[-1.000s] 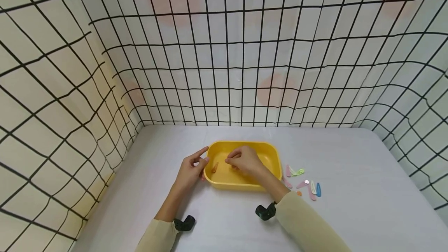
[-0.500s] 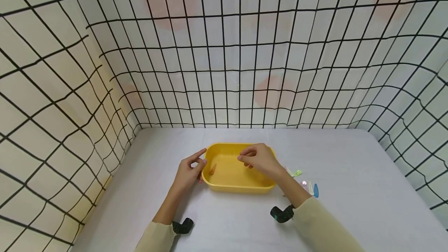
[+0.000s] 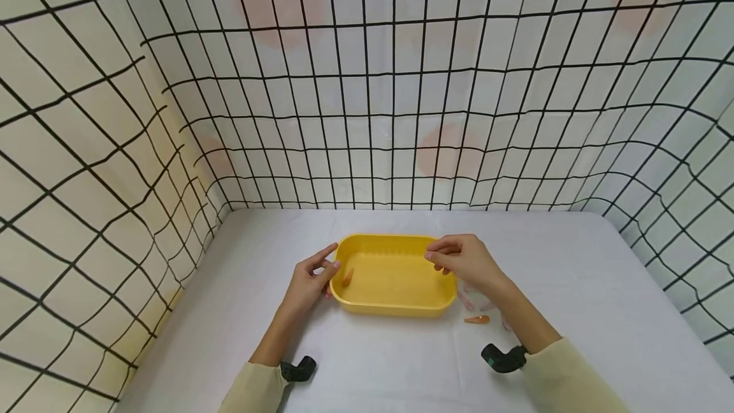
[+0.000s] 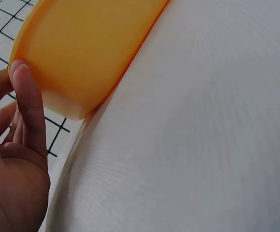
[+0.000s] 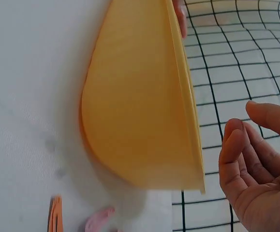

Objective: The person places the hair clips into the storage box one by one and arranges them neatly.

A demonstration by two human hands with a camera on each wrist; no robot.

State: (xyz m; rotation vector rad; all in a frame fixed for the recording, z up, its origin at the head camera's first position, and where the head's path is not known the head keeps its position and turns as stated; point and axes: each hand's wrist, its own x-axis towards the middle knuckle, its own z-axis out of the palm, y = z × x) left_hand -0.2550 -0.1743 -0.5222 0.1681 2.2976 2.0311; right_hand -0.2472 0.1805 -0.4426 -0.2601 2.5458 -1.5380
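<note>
The left grip (image 3: 310,283) holds the yellow tray (image 3: 385,306) by its left end, thumb over the rim and index finger along the outside of the wall. This hold probably steadies the light-looking tray on the counter (image 3: 367,365) while leaving its inside free for the other side to work over.

The right grip (image 3: 467,262) hangs above the tray's opposite end, its fingers loosely bent and the thumb held away from them. The right wrist view shows a gap between thumb and fingertips with nothing in it, and the hand stands apart from the rim. That raised pose seems meant to keep the fingers from knocking the wall.

One orange clip (image 3: 348,277) lies inside the tray, just beside the left grip's thumb and well apart from the right grip. It leans near the end wall, perhaps simply where it came to rest.

A second orange clip (image 3: 477,319) lies on the counter, lower than the right grip and nearer the person, beside the tray's near corner. A pink clip (image 3: 466,300) lies just outside the tray's end, below the right grip. Other small pieces there are partly hidden by the right forearm (image 3: 527,313), so their number cannot be told.
</note>
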